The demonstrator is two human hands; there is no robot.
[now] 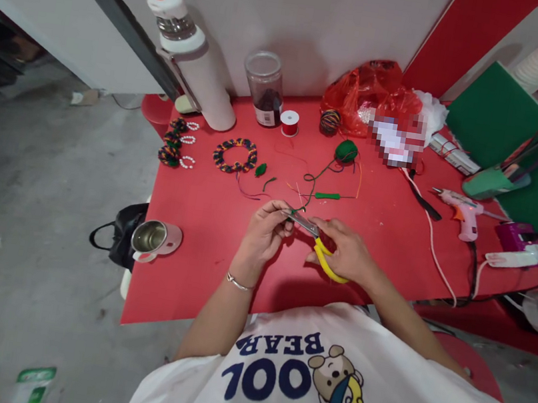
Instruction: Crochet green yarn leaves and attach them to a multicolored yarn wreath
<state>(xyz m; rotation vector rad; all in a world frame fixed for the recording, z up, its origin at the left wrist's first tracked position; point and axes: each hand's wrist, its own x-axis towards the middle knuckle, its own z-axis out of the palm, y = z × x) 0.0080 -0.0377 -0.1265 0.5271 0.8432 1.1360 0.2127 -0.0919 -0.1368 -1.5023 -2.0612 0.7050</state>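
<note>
My right hand (346, 250) is closed on yellow-handled scissors (322, 253), whose blades point left toward my left hand (265, 231). That left hand pinches a thin green thread (305, 200) right at the blade tips. The thread runs up across the red table (198, 272) to a green yarn ball (346, 151). A small green wrapped piece (327, 196) lies just beyond the hands.
A multicoloured woven ring (235, 155), small bead rings (188, 142) and a stack of woven rings (171, 144) lie at left. A white flask (194, 59), jar (265, 88), red spool (289, 122), red bag (373, 96), glue gun (464, 214), power strip (518, 257) and metal cup (151, 238) stand around.
</note>
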